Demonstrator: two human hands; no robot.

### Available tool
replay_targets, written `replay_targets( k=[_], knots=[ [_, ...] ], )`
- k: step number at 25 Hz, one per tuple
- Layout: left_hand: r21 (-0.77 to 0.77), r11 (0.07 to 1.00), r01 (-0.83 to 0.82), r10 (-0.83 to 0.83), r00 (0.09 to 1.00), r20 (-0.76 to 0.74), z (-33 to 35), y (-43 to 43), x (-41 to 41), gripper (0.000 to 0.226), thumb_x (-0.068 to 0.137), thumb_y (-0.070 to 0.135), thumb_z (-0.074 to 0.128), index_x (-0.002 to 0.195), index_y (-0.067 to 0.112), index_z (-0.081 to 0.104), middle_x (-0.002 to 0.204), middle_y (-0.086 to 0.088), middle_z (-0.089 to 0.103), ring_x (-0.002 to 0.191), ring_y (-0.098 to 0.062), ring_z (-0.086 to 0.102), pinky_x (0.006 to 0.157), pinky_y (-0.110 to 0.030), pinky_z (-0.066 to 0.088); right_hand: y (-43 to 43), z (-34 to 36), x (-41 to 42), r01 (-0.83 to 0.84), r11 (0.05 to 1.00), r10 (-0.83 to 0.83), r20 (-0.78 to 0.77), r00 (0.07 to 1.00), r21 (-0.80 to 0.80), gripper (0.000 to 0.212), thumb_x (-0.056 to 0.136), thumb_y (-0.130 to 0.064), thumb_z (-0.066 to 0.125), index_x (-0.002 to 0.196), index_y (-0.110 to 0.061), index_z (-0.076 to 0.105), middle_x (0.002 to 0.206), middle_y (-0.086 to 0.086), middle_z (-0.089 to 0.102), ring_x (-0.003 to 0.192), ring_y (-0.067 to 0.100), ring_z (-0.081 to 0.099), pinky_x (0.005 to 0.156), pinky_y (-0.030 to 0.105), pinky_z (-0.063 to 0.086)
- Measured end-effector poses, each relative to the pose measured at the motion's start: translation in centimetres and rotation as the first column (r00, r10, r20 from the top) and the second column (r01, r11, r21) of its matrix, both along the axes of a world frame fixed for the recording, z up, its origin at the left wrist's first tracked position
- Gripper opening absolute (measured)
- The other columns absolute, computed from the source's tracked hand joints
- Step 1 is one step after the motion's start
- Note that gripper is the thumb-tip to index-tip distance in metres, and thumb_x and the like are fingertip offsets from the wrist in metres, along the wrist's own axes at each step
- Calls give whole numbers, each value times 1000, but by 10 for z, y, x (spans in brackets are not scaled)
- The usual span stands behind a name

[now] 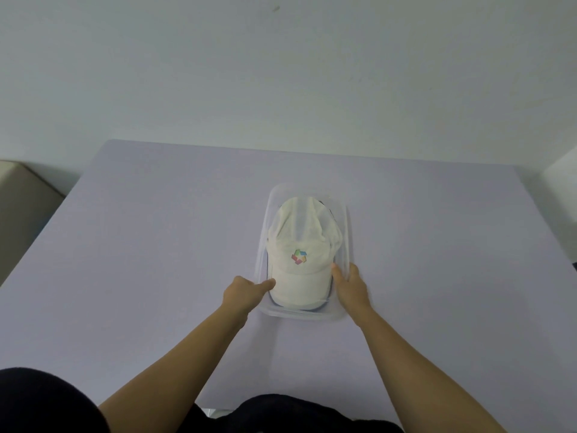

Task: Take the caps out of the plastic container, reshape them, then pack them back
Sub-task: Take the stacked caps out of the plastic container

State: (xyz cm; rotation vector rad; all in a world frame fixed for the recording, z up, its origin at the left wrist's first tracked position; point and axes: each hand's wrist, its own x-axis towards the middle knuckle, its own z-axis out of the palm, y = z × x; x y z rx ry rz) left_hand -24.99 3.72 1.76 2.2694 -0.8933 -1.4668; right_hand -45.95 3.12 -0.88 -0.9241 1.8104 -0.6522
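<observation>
At the far left edge a beige block (22, 198) stands beside the lavender table (156, 229), with a pale wall (281, 73) behind. The left hand (245, 292) comes in from the lower left over dark clothing (46, 401). Its thumb reaches over the near left wall of the plastic container (301, 314) to touch the side of the cap's brim, and its fingers curl on the outside, so the hand is clamped on that wall (how firmly, I cannot tell). The clear container sits at the middle of the table, its long side running away from the person. Inside lies a white cap (290, 232), crown up and brim towards the person, with a multicoloured logo (299, 257) on its front. A dark edge (315, 307) shows just under the brim, though what it belongs to is unclear. The right hand (351, 285) mirrors the left on the near right wall, thumb inside against the cap and fingers lying along the outside, pinching the wall between them. At the far right edge a white surface (562, 170) juts in.
</observation>
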Motion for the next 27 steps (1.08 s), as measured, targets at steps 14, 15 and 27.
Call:
replay_targets(
  k=[14,15,27],
  knots=[
    [-253,720,-646,270,597,-755,28,-17,75,32,91,-3,52,116,17,54,66,3,70,60,-8,68,60,-18,56,16,-9,-12,-155,988,156,68,985,-26,70,95,-9,46,150,-29,8,158,-6,16,143,17,23,109,27,24],
    [-272,708,-651,272,608,-746,32,-20,99,32,91,-4,50,110,19,60,65,4,70,58,-6,68,60,-17,56,17,-8,-11,-183,983,184,23,983,-21,71,95,-3,41,151,-28,5,157,-7,16,142,18,26,105,23,26],
    [-142,899,-414,295,813,-502,-45,12,172,38,94,1,51,125,22,50,92,-5,66,77,-17,66,63,-26,57,11,-13,-19,-319,947,321,-36,946,46,73,98,-12,35,146,-43,-10,157,-9,17,129,18,43,91,34,47]
  ],
)
